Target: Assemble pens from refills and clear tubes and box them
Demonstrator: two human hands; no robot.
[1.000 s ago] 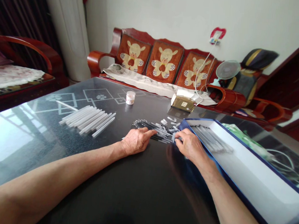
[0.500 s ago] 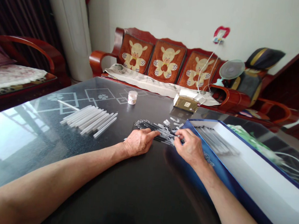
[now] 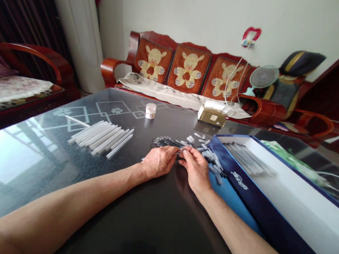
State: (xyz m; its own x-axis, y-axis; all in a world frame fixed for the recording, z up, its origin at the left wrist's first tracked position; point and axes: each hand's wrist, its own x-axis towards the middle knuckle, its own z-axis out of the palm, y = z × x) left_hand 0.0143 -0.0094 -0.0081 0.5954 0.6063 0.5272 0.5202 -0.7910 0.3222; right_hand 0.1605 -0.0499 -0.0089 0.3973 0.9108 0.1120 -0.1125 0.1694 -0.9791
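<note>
Black sticks (image 3: 169, 142) lie sideways just past the left hand (image 3: 159, 161), nearer it than the right hand (image 3: 197, 169); whether either grip pinches anything, can't tell.

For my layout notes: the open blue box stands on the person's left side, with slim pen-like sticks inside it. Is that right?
Not quite: the open blue box stands on the person's right side, as the head view shows. The slim pen-like sticks are inside it.

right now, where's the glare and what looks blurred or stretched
Head view: pale glare over the left side of the tabletop; head view: rods inside the blue box look soft; head view: its near end looks stretched toward the lower right corner.
</note>
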